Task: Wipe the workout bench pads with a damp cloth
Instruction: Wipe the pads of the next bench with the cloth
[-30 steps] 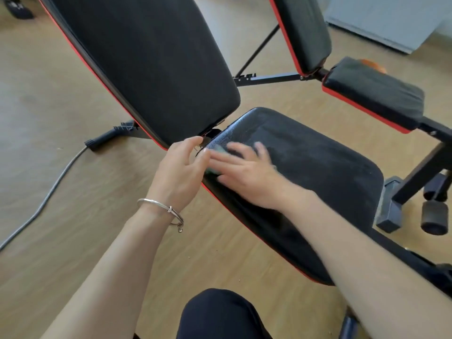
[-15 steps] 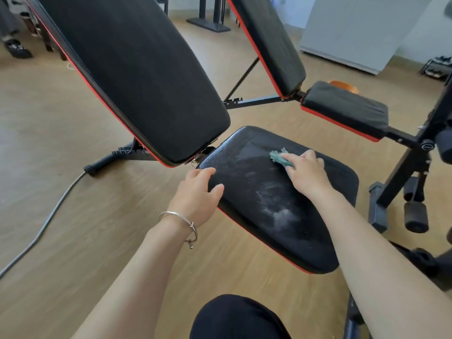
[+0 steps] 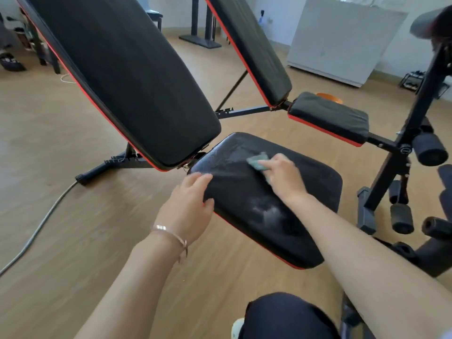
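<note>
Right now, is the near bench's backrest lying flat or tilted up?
Tilted up. The backrest rises steeply from its lower end beside the seat pad, which lies much flatter.

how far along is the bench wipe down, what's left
Partly done. The seat pad shows wet streaks and a damp patch, so part of it is wiped. In hand: the right hand holds the green cloth on it while the left hand rests on its edge. Left: the backrest pad shows no streaks, and the second bench's pads behind look dry.
</note>
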